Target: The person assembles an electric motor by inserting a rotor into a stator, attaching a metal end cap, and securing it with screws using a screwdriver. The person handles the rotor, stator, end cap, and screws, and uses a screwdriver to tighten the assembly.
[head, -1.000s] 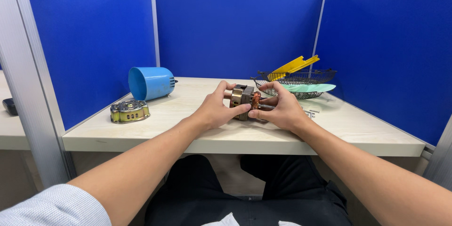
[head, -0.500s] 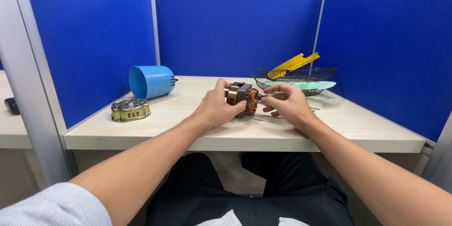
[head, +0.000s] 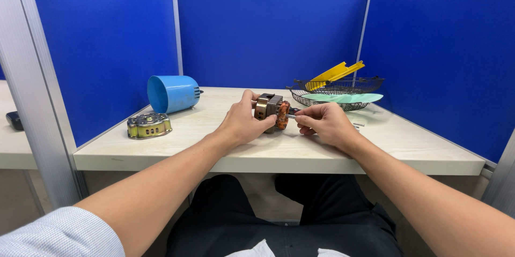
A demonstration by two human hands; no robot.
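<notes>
Since the earlier frames, both hands have come a little apart: the right hand (head: 322, 123) has drawn back from the small motor part (head: 271, 109) and now touches only its right end, while the left hand (head: 242, 123) keeps hold of it as before.

From the head camera, the left hand is closed around the motor part, a brown metal block with copper-coloured winding, and holds it just above the pale table (head: 257, 150), near the middle. The right hand has its fingers narrowly pinched on a thin shaft (head: 291, 116) at the winding side. To the left lie a blue plastic housing (head: 171, 93) on its side and a round metal cover (head: 148, 125). Behind the right hand stands a wire basket (head: 335, 92) with yellow pieces (head: 333, 75) and a green blade (head: 343, 98).
</notes>
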